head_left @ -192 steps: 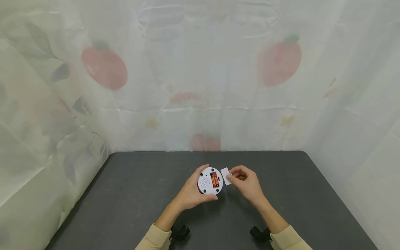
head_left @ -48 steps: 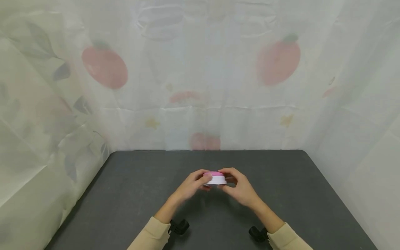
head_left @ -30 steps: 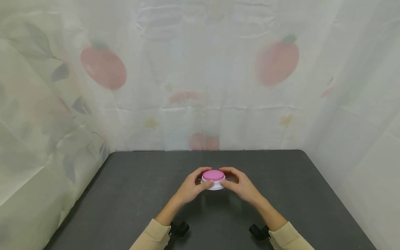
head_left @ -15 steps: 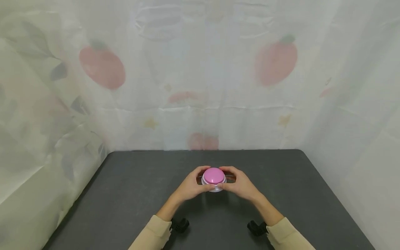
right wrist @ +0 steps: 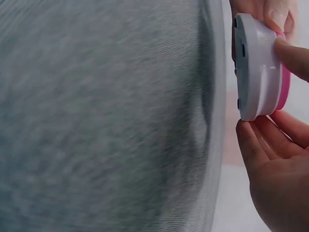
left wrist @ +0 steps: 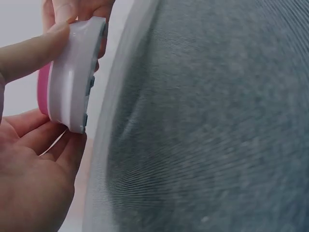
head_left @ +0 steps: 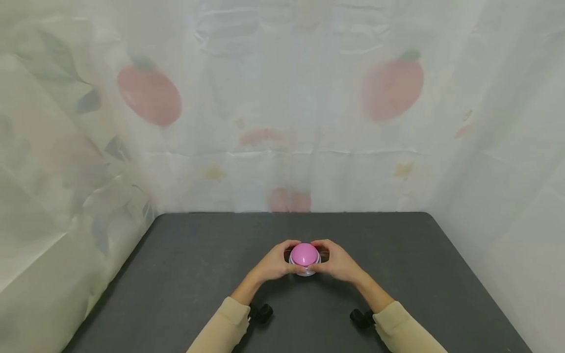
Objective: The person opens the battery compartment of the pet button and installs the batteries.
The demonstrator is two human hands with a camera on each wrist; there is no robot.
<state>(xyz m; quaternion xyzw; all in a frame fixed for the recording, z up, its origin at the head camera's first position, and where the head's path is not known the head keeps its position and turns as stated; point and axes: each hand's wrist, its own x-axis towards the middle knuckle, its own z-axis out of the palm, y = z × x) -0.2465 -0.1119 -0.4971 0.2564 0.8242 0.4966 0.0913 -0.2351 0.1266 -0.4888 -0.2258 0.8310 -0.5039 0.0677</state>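
A round push button (head_left: 304, 254) with a pink dome and a white base is held between both hands over the table, dome up. My left hand (head_left: 271, 264) grips its left side, thumb along the near edge and fingers behind. From the right, my right hand (head_left: 339, 264) grips it the same way, the thumb tips close together. In the left wrist view, the push button (left wrist: 72, 82) shows small dark feet under its base, facing the table with a gap between. Its underside is mostly hidden; the right wrist view shows the base of the push button (right wrist: 260, 67) edge-on.
The dark grey table (head_left: 198, 274) spreads out on all sides of the hands. A pale curtain (head_left: 335, 108) with fruit prints hangs behind its far edge and along both sides. Black wrist cameras (head_left: 362, 318) sit near the sleeves.
Earlier the left hand held the push button underside out, batteries showing, while the right pinched a white battery cover. It was then turned dome up in both hands, and has just lowered slightly.
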